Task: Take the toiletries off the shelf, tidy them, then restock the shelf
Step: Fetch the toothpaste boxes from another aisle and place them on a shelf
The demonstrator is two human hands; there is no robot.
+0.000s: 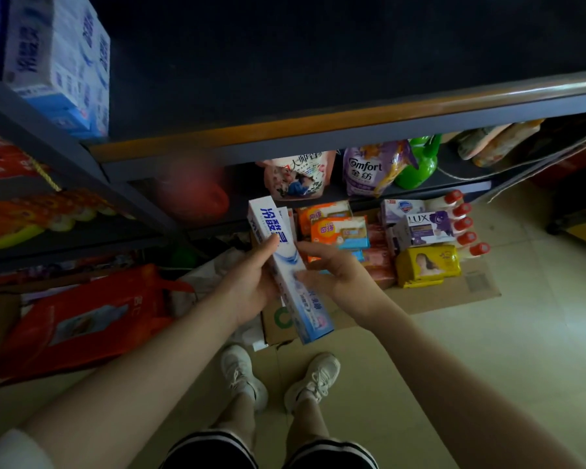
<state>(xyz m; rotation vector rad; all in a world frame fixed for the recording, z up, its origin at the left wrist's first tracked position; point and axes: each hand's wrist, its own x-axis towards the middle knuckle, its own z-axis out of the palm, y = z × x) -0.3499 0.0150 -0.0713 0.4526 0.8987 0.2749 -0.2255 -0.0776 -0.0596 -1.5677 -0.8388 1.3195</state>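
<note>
You're gripping the toothpaste box (286,265) with both hands, left hand (251,286) and right hand (335,279); it's hanging over the soap packs (339,231), risking knocking them.

White toothpaste box (286,262) with blue lettering and a pale blue swirl. Stack of white-and-blue boxes (58,62) top left. Dark grey shelf (318,137) edged with an orange-brown strip. Purple Comfort pouch (369,169) with white lettering beside a bright green bottle (420,164). Pink-and-white floral pouch (298,176). Orange soap packs (335,228) with pale blue panels. White-and-purple LUX box (423,228). Yellow pack (427,265). White bottles (460,225) capped in red. Brown cardboard (454,296) beneath. Red bag (82,319) lower left. White trainers (278,377); black shorts (268,451) striped white. Beige tiled floor (487,367).
</note>
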